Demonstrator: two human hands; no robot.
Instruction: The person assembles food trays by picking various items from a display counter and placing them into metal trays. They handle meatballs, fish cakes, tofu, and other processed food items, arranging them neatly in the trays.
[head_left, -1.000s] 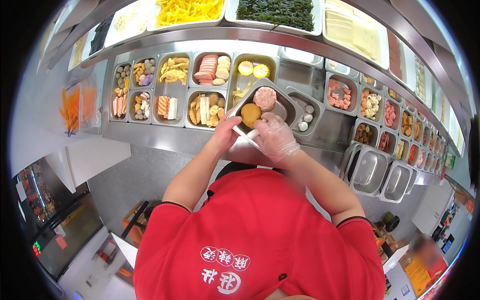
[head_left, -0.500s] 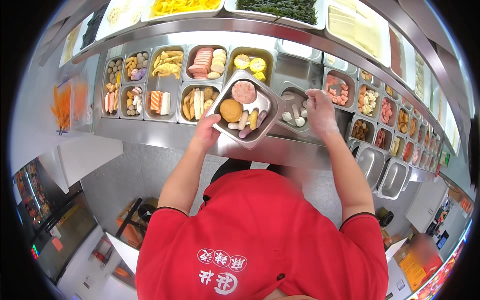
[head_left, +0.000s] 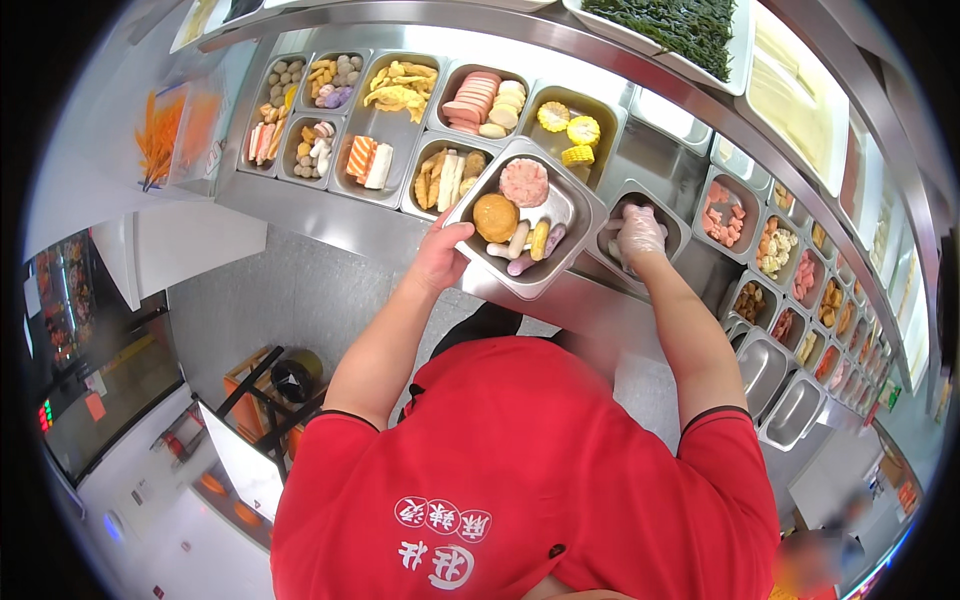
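Observation:
My left hand [head_left: 440, 256] grips the corner of a square metal food pan [head_left: 567, 205], its thumb over the rim. This pan is tilted toward me and holds a pink round patty [head_left: 524, 183], a golden-brown round piece [head_left: 496, 217] and several finger-shaped pieces in white, yellow and purple. In a clear plastic glove, my right hand [head_left: 641, 236] reaches down into a second metal pan [head_left: 677, 236] to the right. Pale pieces lie in that pan beside the hand. My right fingertips are hidden down there, so their grip does not show.
Metal pans of corn pieces [head_left: 583, 130], sliced pink sausage [head_left: 474, 101] and fried bean-curd strips [head_left: 402, 88] stand behind. More filled pans run along the right. Above, a metal shelf edge [head_left: 480, 22] carries a tray of dark green seaweed [head_left: 668, 30]. Stacked pans [head_left: 797, 410] stand lower right.
My right hand has gone from above the second pan's edge down into it. The held pan keeps its place in my left hand, while the whole view has shifted and turned slightly.

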